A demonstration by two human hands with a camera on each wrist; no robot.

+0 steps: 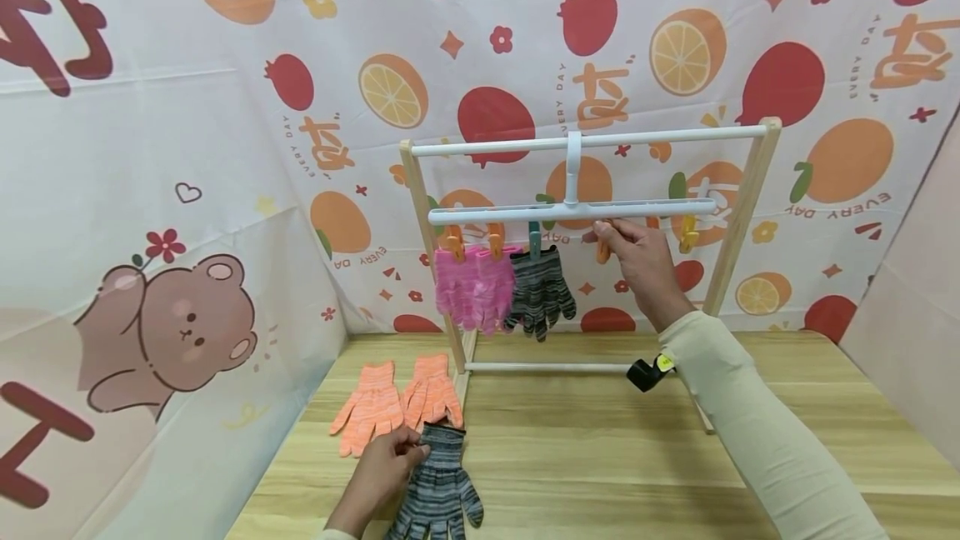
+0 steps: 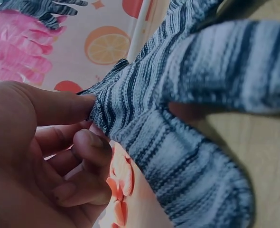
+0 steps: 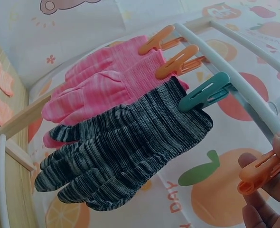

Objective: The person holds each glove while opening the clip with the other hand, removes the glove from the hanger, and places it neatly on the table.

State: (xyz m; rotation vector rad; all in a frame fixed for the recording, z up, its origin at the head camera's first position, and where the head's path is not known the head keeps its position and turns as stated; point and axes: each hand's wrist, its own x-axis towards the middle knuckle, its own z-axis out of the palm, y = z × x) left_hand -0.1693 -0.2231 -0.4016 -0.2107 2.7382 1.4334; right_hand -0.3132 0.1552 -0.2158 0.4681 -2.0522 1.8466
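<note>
My left hand (image 1: 385,473) pinches the cuff edge of a grey-and-black striped knit glove (image 1: 438,482), whose fingers hang toward the front. In the left wrist view thumb and fingers meet at the glove's cuff (image 2: 107,102). My right hand (image 1: 641,265) grips an orange clothespin (image 3: 259,173) just under the bar of a white hanger (image 1: 495,213). Left of it, a second striped glove (image 3: 126,142) hangs from a teal clothespin (image 3: 205,92). Two pink gloves (image 1: 474,286) hang further left from orange clothespins (image 1: 495,240).
A wooden rack (image 1: 738,215) with white rods carries the hanger. Two orange gloves (image 1: 371,407) lie on the wood-grain table (image 1: 570,457) at the left. A yellow clothespin (image 1: 688,233) sits near the hanger's right end. Fruit-printed cloth (image 1: 465,40) stands behind.
</note>
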